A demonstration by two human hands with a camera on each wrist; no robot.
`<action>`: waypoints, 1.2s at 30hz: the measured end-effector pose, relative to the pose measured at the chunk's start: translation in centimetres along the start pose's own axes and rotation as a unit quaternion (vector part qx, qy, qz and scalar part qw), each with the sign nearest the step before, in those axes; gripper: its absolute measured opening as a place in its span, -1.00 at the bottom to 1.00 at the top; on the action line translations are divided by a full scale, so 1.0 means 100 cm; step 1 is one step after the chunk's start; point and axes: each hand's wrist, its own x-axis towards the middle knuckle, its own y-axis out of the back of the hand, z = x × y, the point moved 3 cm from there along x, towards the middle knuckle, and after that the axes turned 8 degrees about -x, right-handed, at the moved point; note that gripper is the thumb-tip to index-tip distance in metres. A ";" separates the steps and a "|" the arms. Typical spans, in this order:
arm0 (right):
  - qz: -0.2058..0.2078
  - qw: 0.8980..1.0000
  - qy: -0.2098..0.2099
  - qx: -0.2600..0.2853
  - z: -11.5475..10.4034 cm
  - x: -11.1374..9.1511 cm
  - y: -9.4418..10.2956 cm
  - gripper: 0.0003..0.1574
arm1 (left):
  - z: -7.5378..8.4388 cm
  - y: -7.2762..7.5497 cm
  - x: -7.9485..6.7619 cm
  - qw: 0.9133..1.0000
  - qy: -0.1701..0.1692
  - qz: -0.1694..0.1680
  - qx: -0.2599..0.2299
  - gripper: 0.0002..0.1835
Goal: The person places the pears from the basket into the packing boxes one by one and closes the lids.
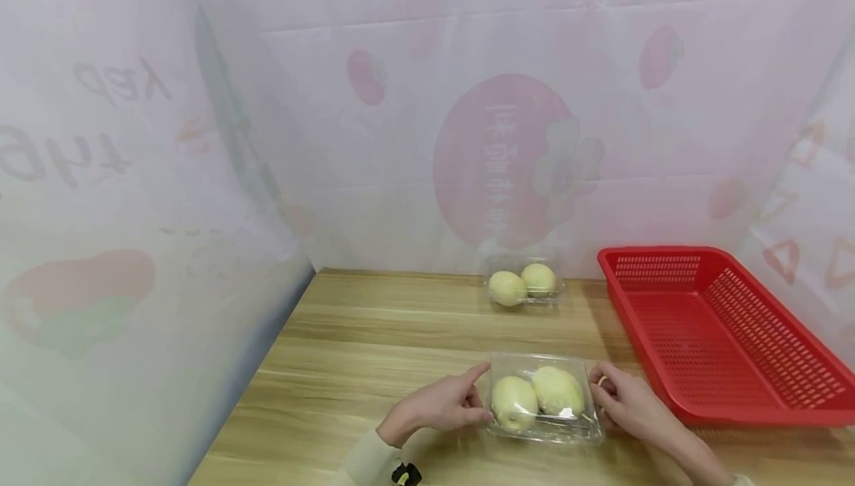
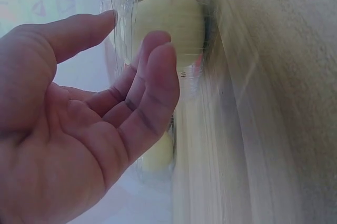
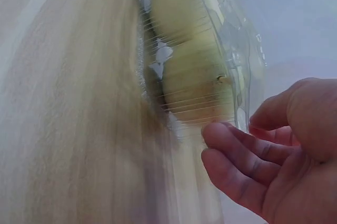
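Two pale yellow pears sit side by side in a clear plastic clamshell box at the front of the table. My left hand holds the box's left side, one fingertip by the far corner and another by the near corner. On the opposite side, my right hand has its thumb and fingertips at the rim. In the left wrist view, the left thumb reaches the box's edge while bent fingers lie against its side. The right wrist view shows the right fingertips close under the rim.
Farther back, a second clear box with two pears stands near the wall sheet. A red perforated plastic basket lies to the right, its side near my right hand. Printed sheets enclose the wooden table behind and on both sides.
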 end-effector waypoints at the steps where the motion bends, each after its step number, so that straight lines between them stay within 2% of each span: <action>1: 0.002 1.000 -0.003 -0.006 -0.002 0.001 0.000 -0.92 | -0.001 0.000 0.000 1.000 0.004 0.001 -0.007 -0.07; 6: 0.016 0.999 0.009 -0.043 -0.009 0.004 0.002 -0.89 | -0.004 0.001 0.001 0.999 0.014 0.010 -0.041 -0.08; 12: -0.011 0.999 0.025 -0.042 -0.009 0.005 0.001 -0.58 | -0.005 0.004 0.005 0.997 0.024 0.022 -0.074 -0.06; 14: -0.041 0.999 0.028 -0.014 -0.008 0.005 0.001 -0.47 | -0.005 0.005 0.007 0.997 0.027 0.027 -0.067 -0.05; 16: -0.087 0.995 0.032 0.032 -0.007 0.005 0.001 -0.34 | -0.006 0.006 0.008 0.998 0.030 0.032 -0.053 -0.05; 20: -0.178 0.975 0.032 0.126 -0.005 0.005 0.001 -0.13 | -0.006 0.007 0.010 0.998 0.033 0.044 -0.025 -0.05; 23: -0.203 0.968 0.027 0.148 -0.003 0.006 0.000 -0.08 | -0.006 0.008 0.013 0.998 0.033 0.051 -0.015 -0.05; 27: -0.206 0.963 -0.001 0.175 0.001 0.008 -0.004 -0.05 | -0.008 0.008 0.018 0.998 0.037 0.051 -0.022 -0.05; 31: -0.197 0.957 -0.024 0.213 0.008 0.012 -0.008 -0.02 | -0.011 0.008 0.025 0.995 0.050 0.057 -0.059 -0.06; 36: -0.174 0.954 -0.054 0.238 0.011 0.018 -0.010 0.00 | -0.015 0.007 0.035 0.988 0.074 0.072 -0.117 -0.06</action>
